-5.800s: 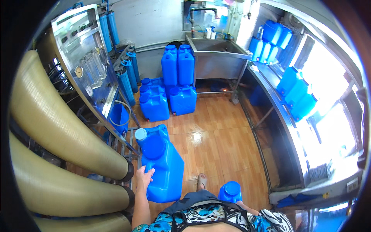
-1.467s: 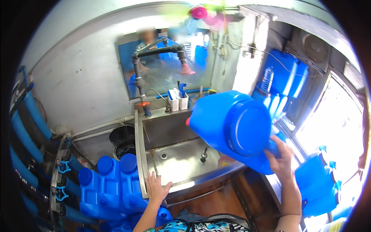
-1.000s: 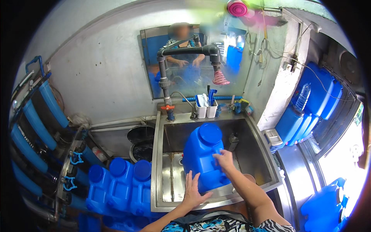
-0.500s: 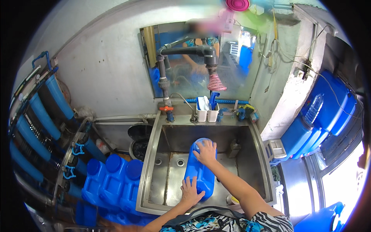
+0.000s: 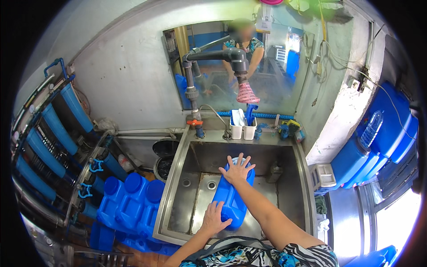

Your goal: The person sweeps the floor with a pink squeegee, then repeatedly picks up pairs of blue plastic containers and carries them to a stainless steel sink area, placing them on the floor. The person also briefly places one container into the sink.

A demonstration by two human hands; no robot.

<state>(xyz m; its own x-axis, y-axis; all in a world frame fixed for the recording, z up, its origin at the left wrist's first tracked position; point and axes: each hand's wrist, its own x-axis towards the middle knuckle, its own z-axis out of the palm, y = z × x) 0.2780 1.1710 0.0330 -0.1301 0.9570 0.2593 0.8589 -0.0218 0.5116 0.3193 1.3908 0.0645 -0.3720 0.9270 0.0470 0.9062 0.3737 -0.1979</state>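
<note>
A blue plastic water jug (image 5: 232, 202) lies lengthwise in the stainless steel sink (image 5: 195, 153). My right hand (image 5: 238, 170) rests over its far, round end, fingers spread wide; the hand covers most of that end. At the jug's near left side is my left hand (image 5: 214, 220), its thumb held apart and its fingers stretched along the surface. Neither hand wraps round the jug. A small bottle (image 5: 275, 171) stands in the sink's far right corner. Above the sink hangs a grey pipe spout (image 5: 240, 66) with a pink patterned wrap (image 5: 247, 93).
Several blue jugs (image 5: 133, 200) stand left of the sink, beside blue filter housings (image 5: 60, 129). White holders (image 5: 243, 127) sit on the back ledge near an orange-handled valve (image 5: 194, 123). A mirror (image 5: 271, 93) is behind. More blue containers (image 5: 351, 162) and a clear bottle (image 5: 371, 129) are at right.
My right hand's fingers, bent over the jug's far end before, are now spread out. The left hand stays at the near end. The whole view has shifted slightly.
</note>
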